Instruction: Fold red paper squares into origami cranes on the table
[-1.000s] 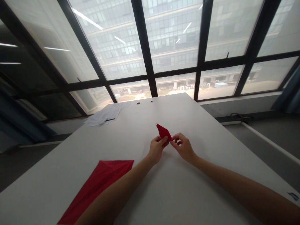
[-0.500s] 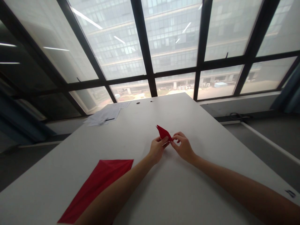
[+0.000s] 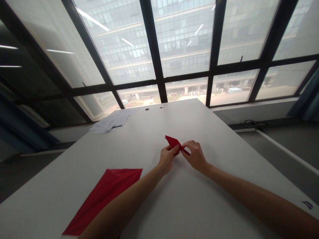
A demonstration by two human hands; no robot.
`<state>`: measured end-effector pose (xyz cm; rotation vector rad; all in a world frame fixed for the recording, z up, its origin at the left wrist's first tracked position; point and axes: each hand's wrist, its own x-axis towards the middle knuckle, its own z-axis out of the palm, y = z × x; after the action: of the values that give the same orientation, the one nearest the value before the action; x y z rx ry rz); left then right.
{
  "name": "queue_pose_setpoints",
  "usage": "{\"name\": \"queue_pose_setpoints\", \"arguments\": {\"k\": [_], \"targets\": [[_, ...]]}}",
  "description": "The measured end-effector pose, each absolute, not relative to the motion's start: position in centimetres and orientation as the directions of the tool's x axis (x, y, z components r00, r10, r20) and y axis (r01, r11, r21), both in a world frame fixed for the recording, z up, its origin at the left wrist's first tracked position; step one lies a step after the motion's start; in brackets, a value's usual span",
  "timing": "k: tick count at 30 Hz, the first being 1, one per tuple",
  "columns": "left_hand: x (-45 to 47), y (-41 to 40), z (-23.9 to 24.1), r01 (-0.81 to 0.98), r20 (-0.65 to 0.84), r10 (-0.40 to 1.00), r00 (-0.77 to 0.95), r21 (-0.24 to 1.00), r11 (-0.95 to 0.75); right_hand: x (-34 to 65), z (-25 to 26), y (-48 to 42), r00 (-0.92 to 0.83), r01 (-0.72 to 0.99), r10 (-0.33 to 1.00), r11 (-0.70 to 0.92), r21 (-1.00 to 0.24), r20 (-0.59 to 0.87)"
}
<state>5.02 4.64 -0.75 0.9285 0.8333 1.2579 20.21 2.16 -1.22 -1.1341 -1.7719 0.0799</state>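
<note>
Over the middle of the white table (image 3: 174,205), the folded red paper (image 3: 171,141) was up between both hands, pointed end tilted away and toward the left. Left hand (image 3: 167,157) had it gripped, thumb on the near face, other fingers tucked behind. Right hand (image 3: 195,154) pinched its near right end between thumb and forefinger, remaining fingers curled. Fingertips of both hands sat just beside each other; exact fold at that end was too small to read. Bigger red sheet (image 3: 107,196) lay on the table at near left, creased, partly hidden by the left forearm. Far left had loose white papers (image 3: 109,121), overlapping, with a dark pen (image 3: 117,126) on them. Round dark hole (image 3: 147,109) near the table's far edge. Windows (image 3: 184,39) with black frames stood beyond, blue curtain (image 3: 27,132) at left.
</note>
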Motion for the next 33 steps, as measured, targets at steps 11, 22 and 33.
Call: {"name": "queue_pose_setpoints", "arguments": {"k": [11, 22, 33], "targets": [[5.1, 4.9, -0.8, -0.345, -0.045, 0.993, 0.111, 0.935, 0.081, 21.2, -1.3, 2.7, -0.231, 0.761, 0.725, 0.550, -0.344, 0.649], [4.0, 5.6, -0.8, -0.177, -0.089, 0.980, 0.180, 0.977, 0.122, 23.1, -0.8, 4.0, -0.533, 0.721, 0.594, 0.692, -0.044, 0.602], [3.6, 5.7, -0.5, -0.109, -0.139, 0.961, 0.239, 0.980, 0.169, 23.5, -0.4, 4.1, -0.568, 0.736, 0.567, 0.674, 0.061, 0.597]]}}
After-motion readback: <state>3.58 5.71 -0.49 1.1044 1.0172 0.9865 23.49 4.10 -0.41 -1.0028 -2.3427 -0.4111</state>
